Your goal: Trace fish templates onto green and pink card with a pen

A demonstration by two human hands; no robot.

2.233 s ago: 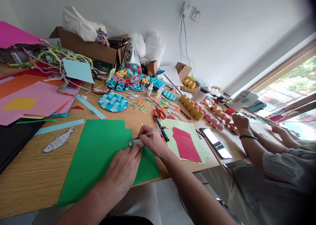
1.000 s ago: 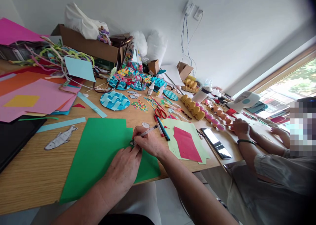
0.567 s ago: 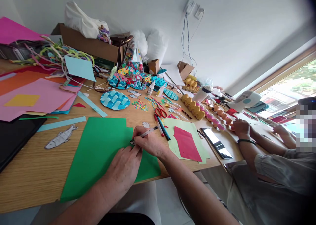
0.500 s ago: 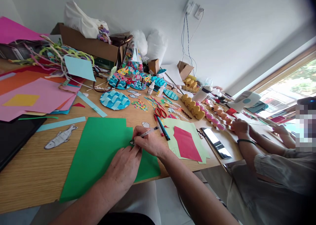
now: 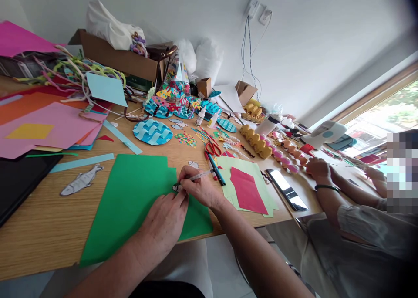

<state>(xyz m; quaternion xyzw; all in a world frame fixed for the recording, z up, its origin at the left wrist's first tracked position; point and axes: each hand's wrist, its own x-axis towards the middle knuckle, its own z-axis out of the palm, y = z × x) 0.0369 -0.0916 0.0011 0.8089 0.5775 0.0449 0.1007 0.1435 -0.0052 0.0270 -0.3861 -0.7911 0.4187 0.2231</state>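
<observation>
A sheet of green paper lies at the table's front edge. My left hand rests flat on it, fingers stretched out, their tips by a small fish cutout that my hands partly hide. My right hand is closed around a white pen with dark marks on its barrel. The pen's tip is down at the small cutout. Left of the green sheet lies a larger grey fish cutout. Another small paper fish sits just beyond my right hand.
Red scissors and several markers lie beyond my right hand. Red paper on light green paper, then a phone, lie rightward. A co-worker's hands are at the right. Coloured sheets pile up left.
The pen's rear end has tipped slightly to the right and the tip shifted a little at the small fish. My left hand stays in place.
</observation>
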